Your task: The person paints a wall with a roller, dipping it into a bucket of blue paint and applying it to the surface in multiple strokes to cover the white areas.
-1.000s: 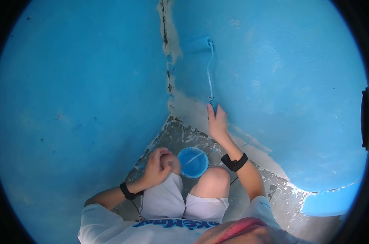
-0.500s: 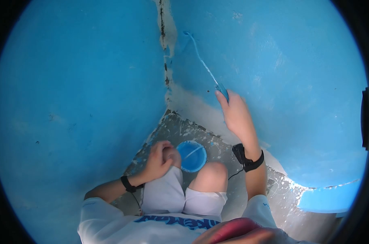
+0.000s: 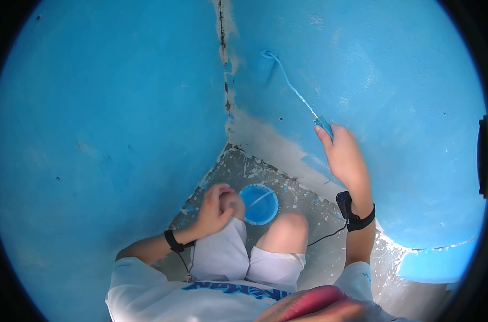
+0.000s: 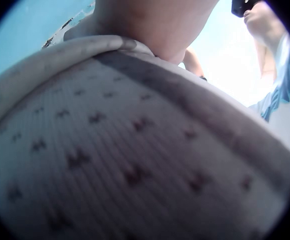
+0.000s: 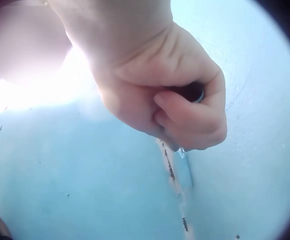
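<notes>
My right hand (image 3: 348, 158) grips the handle of a paint roller (image 3: 296, 90). Its thin, paint-coated rod slants up and left to the blue roller sleeve (image 3: 266, 71), which lies against the right wall near the corner. In the right wrist view the fingers of that right hand (image 5: 185, 110) are curled round the handle, whose dark end shows inside the fist. My left hand (image 3: 211, 211) rests on the left knee (image 3: 232, 204), holding nothing. The left wrist view shows mostly the patterned shorts (image 4: 135, 140); the left hand is hidden there.
A small bucket (image 3: 260, 222) of blue paint, with a pale stick in it, stands on the paint-spattered floor (image 3: 228, 169) beyond the knees. Two blue walls meet at a cracked corner (image 3: 226, 88). A grey-white unpainted patch (image 3: 265, 140) runs low along the right wall.
My right hand has moved right with the roller, turning its rod to a slant. The sleeve has swung from pointing sideways to hanging downward. The left hand stays on the knee.
</notes>
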The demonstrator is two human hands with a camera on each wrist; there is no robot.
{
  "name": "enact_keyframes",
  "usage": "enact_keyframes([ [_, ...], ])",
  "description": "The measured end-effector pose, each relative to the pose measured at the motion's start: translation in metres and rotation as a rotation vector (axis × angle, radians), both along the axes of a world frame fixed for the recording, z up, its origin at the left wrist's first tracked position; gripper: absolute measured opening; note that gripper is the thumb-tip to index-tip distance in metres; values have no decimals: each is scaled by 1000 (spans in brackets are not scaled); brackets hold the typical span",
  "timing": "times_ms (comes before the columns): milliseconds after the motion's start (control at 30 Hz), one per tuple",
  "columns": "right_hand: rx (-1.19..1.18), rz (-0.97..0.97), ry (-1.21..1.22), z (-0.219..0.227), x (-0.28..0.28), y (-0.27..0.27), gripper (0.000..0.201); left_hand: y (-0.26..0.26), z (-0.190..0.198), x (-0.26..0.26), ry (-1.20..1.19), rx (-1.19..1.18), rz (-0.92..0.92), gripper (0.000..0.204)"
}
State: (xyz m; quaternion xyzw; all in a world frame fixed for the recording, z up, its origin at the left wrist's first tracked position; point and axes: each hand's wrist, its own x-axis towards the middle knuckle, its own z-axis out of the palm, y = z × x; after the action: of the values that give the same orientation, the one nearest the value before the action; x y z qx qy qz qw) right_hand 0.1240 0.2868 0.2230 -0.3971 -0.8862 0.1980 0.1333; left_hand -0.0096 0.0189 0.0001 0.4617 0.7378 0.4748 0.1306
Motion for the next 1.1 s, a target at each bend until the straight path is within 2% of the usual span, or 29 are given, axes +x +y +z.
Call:
enact_keyframes([
  [67,7,-21,-36,-2,-4,-2,47,2,-4,-1,25,-1,-24,53],
  [133,103,36,-77,-3,-29,-5,49,3,-2,0,65,-4,-45,54],
  [233,153,143,-36,-14,-75,-4,50,2,4,6,132,-8,-49,57],
  [367,198,187,36,-26,-86,-8,49,-8,1,3,82,7,-10,58],
  [500,182,103,82,-41,-52,5,45,-7,1,6,-24,15,7,57],
  [733,64,23,158,-18,14,-7,47,5,-3,2,12,43,-38,52],
  [1100,49,-39,116,35,31,-33,50,3,-10,2,5,23,-38,56],
])
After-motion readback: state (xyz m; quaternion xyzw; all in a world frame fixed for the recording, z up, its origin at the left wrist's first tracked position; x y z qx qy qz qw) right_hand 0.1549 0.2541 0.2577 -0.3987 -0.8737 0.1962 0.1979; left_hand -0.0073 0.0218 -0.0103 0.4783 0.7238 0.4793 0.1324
